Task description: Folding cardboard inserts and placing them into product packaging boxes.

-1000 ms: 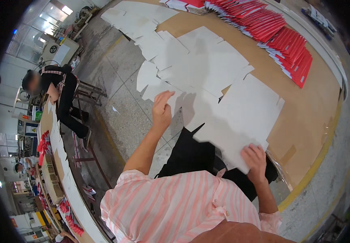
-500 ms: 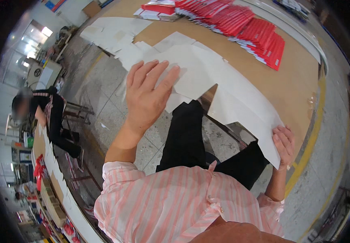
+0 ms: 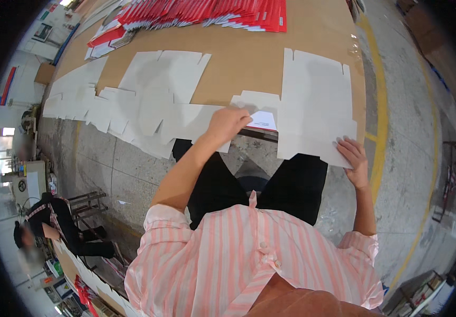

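My left hand [image 3: 230,124] is at the table's near edge, fingers closed on the corner of a small white packet with a red edge [image 3: 264,121]. Beside it, to the right, is a white die-cut cardboard sheet [image 3: 318,100] with slots in its far edge. My right hand [image 3: 352,159] grips that sheet's near right corner, fingers on top, the thumb mostly hidden. More white die-cut sheets [image 3: 156,79] lie overlapping to the left, some jutting past the table edge over my lap.
Rows of red-and-white packets [image 3: 196,13] are fanned out along the far side of the brown table [image 3: 238,68]. Yellow lines [image 3: 380,105] mark the floor at right. Another person [image 3: 64,227] sits at the left near a second table.
My left hand has gone from lying spread on the white sheets to pinching the small packet. The sheet in my right hand now lies flatter, apart from the others. The view has shifted.
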Demonstrator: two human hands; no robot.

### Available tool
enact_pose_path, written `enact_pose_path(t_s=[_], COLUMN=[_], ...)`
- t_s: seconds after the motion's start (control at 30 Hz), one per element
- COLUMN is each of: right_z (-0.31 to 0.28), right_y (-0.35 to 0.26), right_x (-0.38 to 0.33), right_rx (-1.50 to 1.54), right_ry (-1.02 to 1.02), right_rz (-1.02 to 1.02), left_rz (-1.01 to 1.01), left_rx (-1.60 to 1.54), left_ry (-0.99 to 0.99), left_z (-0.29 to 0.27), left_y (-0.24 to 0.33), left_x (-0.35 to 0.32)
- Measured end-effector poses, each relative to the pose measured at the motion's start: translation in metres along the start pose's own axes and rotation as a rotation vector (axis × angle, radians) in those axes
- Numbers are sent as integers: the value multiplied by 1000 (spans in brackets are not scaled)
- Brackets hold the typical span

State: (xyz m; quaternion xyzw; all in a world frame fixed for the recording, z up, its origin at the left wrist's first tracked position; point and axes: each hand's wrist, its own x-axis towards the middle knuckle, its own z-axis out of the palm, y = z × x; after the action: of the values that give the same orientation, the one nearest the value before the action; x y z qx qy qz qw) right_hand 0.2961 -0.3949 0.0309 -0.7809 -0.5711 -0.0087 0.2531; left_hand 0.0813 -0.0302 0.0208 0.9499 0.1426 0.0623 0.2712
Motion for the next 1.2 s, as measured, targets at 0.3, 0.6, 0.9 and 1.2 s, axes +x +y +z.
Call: enact_pose_path(t_s=[0.3,0.6,0.9,1.2], right_z=[-79,-62,-56,57], right_y=[-62,-150,-154,-34], right_x=[75,165,167,99], right_rx=[-74,-664,-628,46], right_ry=[180,-9,215,399], right_rz=[135,-374,-405,278], left_rz=[27,259,437,236], left_rx=[-153,-234,-97,-149], left_ry=[-45,34,260,228], left_z=[21,61,89,135], left_y=[31,49,39,106], left_x=[15,27,32,70])
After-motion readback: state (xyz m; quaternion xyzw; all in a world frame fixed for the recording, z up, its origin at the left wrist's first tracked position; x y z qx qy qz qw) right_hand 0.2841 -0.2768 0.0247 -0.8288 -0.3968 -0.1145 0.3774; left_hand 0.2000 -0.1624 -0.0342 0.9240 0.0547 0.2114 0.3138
